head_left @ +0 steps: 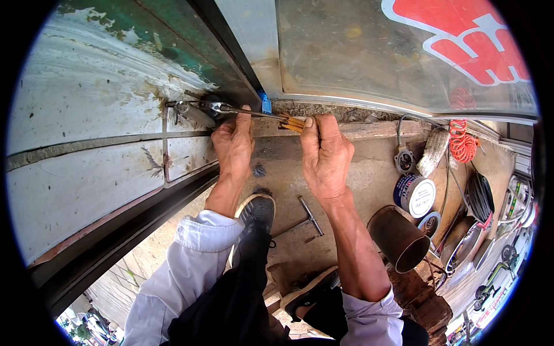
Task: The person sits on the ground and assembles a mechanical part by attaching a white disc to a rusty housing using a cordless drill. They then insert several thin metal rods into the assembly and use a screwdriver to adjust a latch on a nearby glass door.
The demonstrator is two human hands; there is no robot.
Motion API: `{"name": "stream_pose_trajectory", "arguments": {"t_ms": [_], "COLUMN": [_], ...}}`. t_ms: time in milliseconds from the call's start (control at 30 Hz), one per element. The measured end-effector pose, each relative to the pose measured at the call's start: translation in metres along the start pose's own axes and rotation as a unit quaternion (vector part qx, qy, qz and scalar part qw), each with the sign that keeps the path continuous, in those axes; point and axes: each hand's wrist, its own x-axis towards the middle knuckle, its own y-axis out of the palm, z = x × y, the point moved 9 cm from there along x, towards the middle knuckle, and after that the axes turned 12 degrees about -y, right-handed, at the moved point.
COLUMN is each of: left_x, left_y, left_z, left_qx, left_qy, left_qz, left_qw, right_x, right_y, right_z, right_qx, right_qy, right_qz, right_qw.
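Note:
My right hand (330, 153) is closed, thumb against fingers, on the orange ridged handle of a screwdriver (294, 123). Its slim metal shaft runs left to a shiny metal fitting (216, 107) by the pale tiled wall. My left hand (234, 144) is closed at the shaft beside that fitting, index finger raised against it; the palm side is hidden. From the wall a short grey metal cylinder (193, 113) sticks out next to the fitting. Close to the shaft, a blue piece (265, 102) sits at the corner of the door frame.
A T-handled tool (310, 216) lies on the floor between my shoes. To the right stand a white-lidded tub (416, 196), a rusty metal can (398, 237), a red coiled hose (461, 144) and a black cable coil (479, 196). A glass panel (358, 57) closes off the far side.

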Motion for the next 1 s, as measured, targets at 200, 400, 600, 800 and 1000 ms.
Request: {"name": "stream_pose_trajectory", "arguments": {"t_ms": [200,400,600,800,1000], "left_x": [0.0025,0.0037,0.0060,0.0060,0.0068], "left_y": [-0.0014,-0.0025,-0.0034,-0.0015,-0.0034], "left_z": [0.0003,0.0006,0.0004,0.0013,0.0013], "left_qx": [0.007,0.012,0.013,0.012,0.040], "left_qy": [0.010,0.011,0.022,0.023,0.028], "left_qz": [-0.003,-0.007,-0.006,-0.002,-0.018], "left_qw": [1.000,1.000,1.000,1.000,0.999], "right_x": [-0.0008,-0.0010,-0.0014,-0.0017,-0.0021], "right_y": [0.0004,0.0003,-0.0002,-0.0010,-0.0011], "right_z": [-0.0023,-0.0024,-0.0017,-0.0009,-0.0009], "right_qx": [-0.005,-0.010,-0.012,-0.012,-0.014], "right_qy": [0.004,-0.003,-0.006,-0.012,-0.016], "right_qz": [0.006,0.007,0.006,0.005,0.005], "right_qw": [1.000,1.000,1.000,1.000,1.000]}}
